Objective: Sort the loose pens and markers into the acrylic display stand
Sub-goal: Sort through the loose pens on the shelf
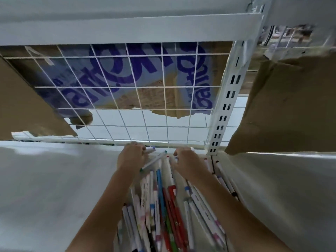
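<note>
Both my hands reach to the back of a white shelf, above a pile of loose pens and markers (163, 206). My left hand (131, 157) has its fingers curled round white pens; one with a green tip (154, 160) sticks out to the right, another with a blue tip (151, 149) shows by its fingertips. My right hand (185, 160) is curled over the far end of the pile and seems to pinch a white pen (176, 158); its fingers hide the grasp. The pile holds white, red, blue and green barrels. The acrylic stand is not clearly visible.
A white wire grid (127, 99) closes the shelf's back, with torn cardboard (138, 79) printed in blue behind it. A slotted white upright (225, 110) stands at the right. More pens (225, 180) lie beyond a divider. The bare shelf surface (54, 188) spreads to the left.
</note>
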Tool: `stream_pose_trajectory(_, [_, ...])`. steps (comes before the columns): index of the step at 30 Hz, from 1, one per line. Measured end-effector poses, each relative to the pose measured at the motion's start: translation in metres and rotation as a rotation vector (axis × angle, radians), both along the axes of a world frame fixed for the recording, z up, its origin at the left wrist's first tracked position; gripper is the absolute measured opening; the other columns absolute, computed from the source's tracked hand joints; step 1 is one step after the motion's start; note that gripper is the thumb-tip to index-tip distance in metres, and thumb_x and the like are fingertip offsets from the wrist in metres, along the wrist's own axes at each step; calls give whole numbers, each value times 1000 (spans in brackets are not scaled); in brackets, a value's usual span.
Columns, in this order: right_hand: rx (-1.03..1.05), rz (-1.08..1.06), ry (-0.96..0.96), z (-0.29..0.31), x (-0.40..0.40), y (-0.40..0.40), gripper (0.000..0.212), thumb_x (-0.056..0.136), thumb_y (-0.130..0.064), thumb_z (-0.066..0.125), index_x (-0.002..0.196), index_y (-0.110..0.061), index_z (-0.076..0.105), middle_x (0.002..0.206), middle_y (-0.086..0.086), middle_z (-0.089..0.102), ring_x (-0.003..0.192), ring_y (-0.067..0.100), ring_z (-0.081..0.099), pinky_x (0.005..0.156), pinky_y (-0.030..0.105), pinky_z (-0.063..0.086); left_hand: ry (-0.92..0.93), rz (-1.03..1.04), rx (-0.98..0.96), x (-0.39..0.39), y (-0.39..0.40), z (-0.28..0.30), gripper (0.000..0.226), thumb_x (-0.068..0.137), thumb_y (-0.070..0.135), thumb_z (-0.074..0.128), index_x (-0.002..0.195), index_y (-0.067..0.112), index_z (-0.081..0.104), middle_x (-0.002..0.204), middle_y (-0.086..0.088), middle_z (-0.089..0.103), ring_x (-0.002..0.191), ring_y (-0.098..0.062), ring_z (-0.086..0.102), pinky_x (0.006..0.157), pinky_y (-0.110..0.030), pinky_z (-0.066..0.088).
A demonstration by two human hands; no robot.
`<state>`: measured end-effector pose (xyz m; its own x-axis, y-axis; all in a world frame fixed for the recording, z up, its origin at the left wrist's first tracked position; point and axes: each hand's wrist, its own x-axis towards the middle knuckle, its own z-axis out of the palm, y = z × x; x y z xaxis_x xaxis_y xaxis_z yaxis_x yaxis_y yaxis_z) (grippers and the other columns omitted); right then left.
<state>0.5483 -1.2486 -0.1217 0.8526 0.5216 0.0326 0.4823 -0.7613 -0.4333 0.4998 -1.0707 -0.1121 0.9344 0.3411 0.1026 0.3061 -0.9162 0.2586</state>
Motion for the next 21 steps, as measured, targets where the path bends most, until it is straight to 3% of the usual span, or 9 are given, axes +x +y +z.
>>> stream_pose_trajectory(5, [124,-16,158,16,-4,-7,29,87,-7,53,115,-7,60,111,7,62,97,15,57,79,18,39,-27,-40,-2,-4,-7,8,18,91,22,55,106,17,63,101,0,63,88,-16,58,78,-28,49])
stream_pose_trajectory(8, [263,-42,260,28,-5,-16,26,89,-13,56,115,-13,60,103,-1,63,87,8,56,71,16,42,-83,-81,-30,-8,-17,22,14,91,23,52,103,19,58,98,3,63,85,-15,59,74,-28,48])
stream_pose_trajectory(13, [547,-118,286,51,-16,-44,15,88,-15,60,102,-22,60,89,-11,62,83,4,61,65,5,44,-194,-206,-278,-18,-51,48,11,86,17,60,95,23,57,92,5,64,79,-11,61,73,-31,52])
stream_pose_trajectory(16, [665,-142,246,65,-31,-72,17,87,-14,62,99,-27,61,88,-17,64,84,-4,62,71,4,44,-203,-225,-436,-27,-81,64,19,84,12,61,96,27,55,90,8,65,79,-8,63,70,-35,55])
stream_pose_trajectory(21, [811,-214,203,82,-55,-127,29,86,-9,63,90,-38,61,85,-22,65,84,-9,60,74,5,44,-222,-358,-623,-44,-138,85,22,85,10,59,91,31,52,86,14,63,79,3,60,58,-9,46])
